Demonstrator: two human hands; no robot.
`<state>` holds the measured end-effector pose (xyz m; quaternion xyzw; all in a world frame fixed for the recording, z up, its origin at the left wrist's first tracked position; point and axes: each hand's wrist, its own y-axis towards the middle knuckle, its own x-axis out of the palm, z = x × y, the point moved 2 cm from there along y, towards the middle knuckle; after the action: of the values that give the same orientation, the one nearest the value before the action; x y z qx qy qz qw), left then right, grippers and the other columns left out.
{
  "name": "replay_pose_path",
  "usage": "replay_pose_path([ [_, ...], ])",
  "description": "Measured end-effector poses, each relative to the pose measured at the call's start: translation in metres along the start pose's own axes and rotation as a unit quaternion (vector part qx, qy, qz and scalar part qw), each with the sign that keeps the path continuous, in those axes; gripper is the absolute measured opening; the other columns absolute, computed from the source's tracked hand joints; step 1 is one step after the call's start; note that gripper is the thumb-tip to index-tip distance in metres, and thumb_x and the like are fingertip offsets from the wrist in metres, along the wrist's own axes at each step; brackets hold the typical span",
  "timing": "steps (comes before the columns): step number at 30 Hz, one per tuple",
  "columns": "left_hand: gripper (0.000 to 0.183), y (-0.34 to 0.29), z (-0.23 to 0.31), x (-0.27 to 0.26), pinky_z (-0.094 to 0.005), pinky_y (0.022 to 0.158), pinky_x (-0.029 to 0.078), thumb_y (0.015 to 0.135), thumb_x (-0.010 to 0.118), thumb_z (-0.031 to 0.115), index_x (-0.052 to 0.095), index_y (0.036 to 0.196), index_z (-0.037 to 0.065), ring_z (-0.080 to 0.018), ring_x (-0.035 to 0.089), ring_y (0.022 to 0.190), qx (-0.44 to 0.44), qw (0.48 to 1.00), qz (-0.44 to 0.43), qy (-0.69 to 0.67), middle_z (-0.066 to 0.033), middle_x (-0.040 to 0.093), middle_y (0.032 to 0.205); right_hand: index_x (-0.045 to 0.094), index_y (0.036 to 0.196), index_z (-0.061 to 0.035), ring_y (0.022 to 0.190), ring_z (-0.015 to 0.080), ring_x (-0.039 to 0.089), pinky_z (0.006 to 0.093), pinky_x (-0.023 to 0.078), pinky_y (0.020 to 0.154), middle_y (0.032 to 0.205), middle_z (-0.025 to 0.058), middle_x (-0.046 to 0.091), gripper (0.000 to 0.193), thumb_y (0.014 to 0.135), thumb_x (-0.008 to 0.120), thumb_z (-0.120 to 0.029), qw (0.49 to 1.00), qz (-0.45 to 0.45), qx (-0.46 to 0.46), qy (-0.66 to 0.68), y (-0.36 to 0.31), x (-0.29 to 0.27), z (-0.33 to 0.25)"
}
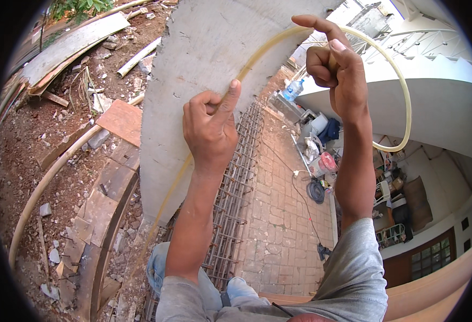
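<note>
A yellowish translucent hose (406,102) arches up from my left hand, passes behind the fingers of my right hand and loops down at the right, where my forearm hides it. My left hand (210,131) is closed around the hose in front of the grey concrete wall, its thumb pointing up along it. Below that hand the hose hangs down toward the ground. Higher and to the right, my right hand (343,75) has its index finger stretched out and the others curled. A bit of yellowish hose shows between those curled fingers.
The rough grey concrete wall (193,48) rises in front of me. Rusty rebar cages (230,198) lie beside brick paving (279,220). Wooden planks (99,214) and rubble cover the soil at left. A pink bucket (323,163) and a coiled black hose (315,191) stand at right.
</note>
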<state>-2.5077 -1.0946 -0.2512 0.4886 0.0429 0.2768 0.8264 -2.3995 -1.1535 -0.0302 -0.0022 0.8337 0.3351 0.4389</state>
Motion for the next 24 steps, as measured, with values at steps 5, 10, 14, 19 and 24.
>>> replay_pose_path([
  [5,0.062,0.004,0.0,0.002,-0.0306,0.076,0.049,0.086,0.077,0.003,0.07,0.137,0.036,-0.0169,0.051,0.085,0.005,1.0,0.005,0.005,0.0028,0.052,0.1,0.029,0.156,0.0095,0.054,0.0076,0.028,0.0257,0.023,0.052,0.061,-0.0039,0.033,0.091,0.094,0.036,-0.056,0.994,-0.007,-0.045,0.1,-0.033,-0.026,-0.03],
  [10,0.059,0.002,0.0,0.004,-0.0301,0.077,0.048,0.086,0.077,0.002,0.071,0.136,0.034,-0.017,0.051,0.084,0.008,1.0,0.014,0.007,0.0029,0.052,0.099,0.021,0.158,0.0114,0.054,0.0087,0.028,0.027,0.025,0.053,0.062,-0.0032,0.035,0.097,0.094,0.036,-0.06,0.987,0.026,-0.066,0.145,-0.05,-0.041,-0.031],
  [14,0.059,0.001,0.0,0.007,-0.0299,0.076,0.048,0.086,0.077,0.001,0.072,0.135,0.033,-0.0171,0.051,0.084,0.003,1.0,0.021,-0.009,0.0028,0.051,0.097,0.019,0.16,0.0097,0.054,0.0075,0.027,0.0261,0.025,0.051,0.063,-0.0037,0.035,0.086,0.1,0.033,-0.05,0.968,0.034,-0.056,0.243,-0.051,-0.057,-0.024],
  [19,0.059,0.007,0.001,0.001,-0.0296,0.075,0.049,0.085,0.076,-0.002,0.073,0.134,0.032,-0.017,0.052,0.085,-0.003,1.0,0.007,-0.019,0.0023,0.051,0.095,0.012,0.162,0.0073,0.053,0.0068,0.03,0.0254,0.029,0.049,0.064,-0.0023,0.04,0.076,0.105,0.036,-0.036,0.922,0.013,-0.043,0.386,-0.058,-0.088,-0.021],
  [24,0.055,0.004,-0.004,-0.006,-0.0303,0.073,0.051,0.089,0.071,-0.003,0.07,0.138,0.02,-0.0191,0.055,0.086,-0.003,1.0,-0.02,-0.011,-0.003,0.054,0.099,0.021,0.147,0.0048,0.05,0.0088,0.032,0.0278,0.033,0.052,0.059,-0.0031,0.037,0.065,0.099,0.045,-0.032,0.851,0.012,-0.034,0.525,-0.098,-0.114,0.004],
])
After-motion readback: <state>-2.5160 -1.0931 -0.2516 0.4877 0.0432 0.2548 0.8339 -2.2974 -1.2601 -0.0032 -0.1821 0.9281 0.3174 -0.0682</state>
